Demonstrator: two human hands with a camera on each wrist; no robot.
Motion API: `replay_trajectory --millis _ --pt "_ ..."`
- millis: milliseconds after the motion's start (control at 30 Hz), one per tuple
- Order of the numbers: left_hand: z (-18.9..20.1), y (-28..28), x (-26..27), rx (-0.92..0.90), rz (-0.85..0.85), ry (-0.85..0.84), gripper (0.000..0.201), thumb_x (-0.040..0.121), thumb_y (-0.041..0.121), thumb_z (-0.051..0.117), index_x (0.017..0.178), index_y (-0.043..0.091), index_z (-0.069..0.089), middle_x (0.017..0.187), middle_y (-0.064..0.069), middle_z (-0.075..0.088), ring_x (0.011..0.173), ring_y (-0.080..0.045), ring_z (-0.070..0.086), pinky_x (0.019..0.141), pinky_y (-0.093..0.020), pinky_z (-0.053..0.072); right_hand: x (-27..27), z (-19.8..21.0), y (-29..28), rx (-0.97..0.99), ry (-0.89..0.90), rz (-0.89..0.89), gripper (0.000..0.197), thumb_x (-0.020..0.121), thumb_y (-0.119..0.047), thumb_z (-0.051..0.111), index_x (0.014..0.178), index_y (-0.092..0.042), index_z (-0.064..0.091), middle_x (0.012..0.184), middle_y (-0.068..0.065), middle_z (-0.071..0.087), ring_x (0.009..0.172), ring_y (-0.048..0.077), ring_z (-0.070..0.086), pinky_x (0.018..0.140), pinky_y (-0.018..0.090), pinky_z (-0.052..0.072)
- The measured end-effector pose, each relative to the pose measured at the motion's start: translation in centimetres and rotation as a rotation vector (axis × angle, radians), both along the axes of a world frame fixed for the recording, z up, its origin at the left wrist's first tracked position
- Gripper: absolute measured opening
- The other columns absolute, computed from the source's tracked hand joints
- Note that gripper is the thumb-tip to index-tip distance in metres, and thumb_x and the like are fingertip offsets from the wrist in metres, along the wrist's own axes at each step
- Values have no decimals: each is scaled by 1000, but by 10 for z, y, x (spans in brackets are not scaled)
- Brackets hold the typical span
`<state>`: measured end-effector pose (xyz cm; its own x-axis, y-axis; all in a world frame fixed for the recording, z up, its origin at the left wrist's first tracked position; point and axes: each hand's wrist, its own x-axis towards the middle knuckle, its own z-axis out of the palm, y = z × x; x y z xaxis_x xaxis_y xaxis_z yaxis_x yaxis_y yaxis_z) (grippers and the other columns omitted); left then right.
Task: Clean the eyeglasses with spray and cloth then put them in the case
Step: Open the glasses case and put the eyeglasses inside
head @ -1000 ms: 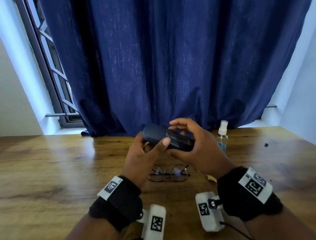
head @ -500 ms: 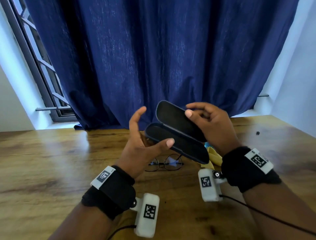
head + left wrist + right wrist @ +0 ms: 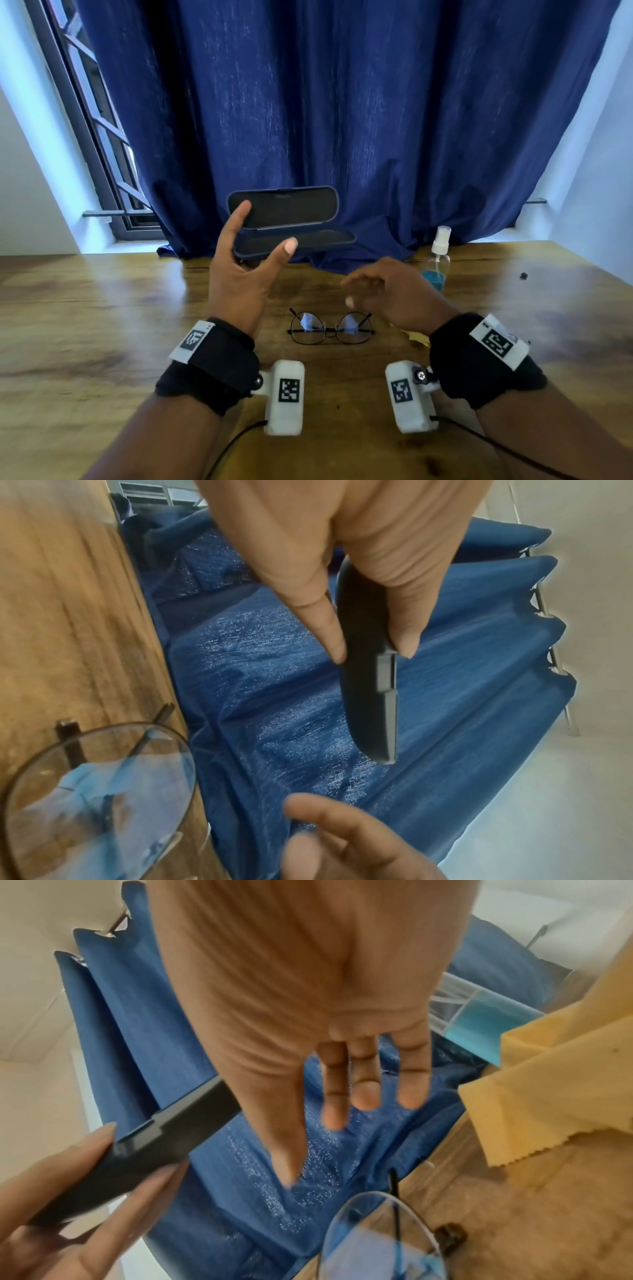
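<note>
Head view shows the left hand (image 3: pixel 239 274) pinching the open dark hard-shell glasses case (image 3: pixel 291 222) above the wooden table (image 3: pixel 102 325). The right hand (image 3: pixel 387 294), fingers relaxed, holds nothing. The thin-rimmed round eyeglasses (image 3: pixel 330 329) lie below on the table; I judge that picking them up comes next.

The case (image 3: pixel 291 219) is dark navy outside with a black lining. Behind it hangs a deep blue curtain (image 3: pixel 342 102). The bench (image 3: pixel 85 325) is brown wood grain. The bottle (image 3: pixel 435 267) has blue liquid and a white cap; the cloth (image 3: pixel 555 1074) is yellow.
</note>
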<state>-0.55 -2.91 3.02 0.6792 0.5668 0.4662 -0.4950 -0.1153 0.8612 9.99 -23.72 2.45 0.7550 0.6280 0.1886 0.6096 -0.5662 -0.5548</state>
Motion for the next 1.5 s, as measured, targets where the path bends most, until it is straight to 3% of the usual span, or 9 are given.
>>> replay_trajectory --millis 100,233,433,600,833,1000,1200,1367,1500 --pt "-1 -1 2 -5 21 -13 79 73 28 87 144 36 52 137 11 60 120 -2 65 107 -43 53 -3 -5 5 -182 46 17 44 86 -52 76 127 -43 66 126 -9 51 122 9 48 98 25 35" --pt "1 -6 0 29 28 -5 76 79 21 85 146 33 51 131 17 60 112 9 65 105 -33 54 -3 -7 7 -61 114 11 31 91 -48 72 120 -38 71 107 -24 57 116 4 58 85 12 40" --pt "0 -9 0 9 5 0 75 81 18 84 146 33 50 130 20 58 114 7 64 105 -34 55 -14 -10 19 -253 18 143 45 77 -51 84 119 -46 69 147 -11 39 136 13 30 110 34 30" --pt "-1 -9 2 20 4 -8 74 83 13 82 147 31 49 130 20 57 109 13 64 97 -19 55 -18 -11 27 -334 29 101 36 79 -44 84 113 -40 71 156 -10 33 146 18 24 119 52 32" --pt "-3 -8 4 54 -4 -15 75 82 13 82 146 31 49 130 19 57 109 12 64 91 -12 54 -18 -12 28 -349 22 133 13 79 -48 82 88 -44 75 152 -15 40 146 16 28 117 55 32" --pt "-8 -3 5 87 -1 14 81 72 30 86 144 40 50 140 14 56 121 3 61 96 -15 54 -21 -9 28 -394 -25 176 14 84 -45 78 94 -37 78 150 -20 40 143 11 28 116 50 25" --pt "-9 3 5 106 109 24 80 74 26 86 144 38 50 138 14 57 123 3 58 99 -14 52 2 -13 7 -164 -91 27 9 88 -41 74 95 -35 77 141 -19 43 135 9 34 115 51 33" --pt "-12 9 6 89 134 40 80 76 21 85 146 34 49 131 17 58 109 16 59 88 -4 52 24 -14 -3 301 -325 -260 9 91 -20 72 84 -25 73 128 -3 52 122 18 48 98 39 45" --pt "-13 4 5 116 70 83 80 78 17 84 147 34 48 132 12 57 108 12 60 85 -4 52 18 -2 -4 458 -507 -349 6 94 -22 70 95 -18 74 132 2 50 116 12 36 97 36 41"
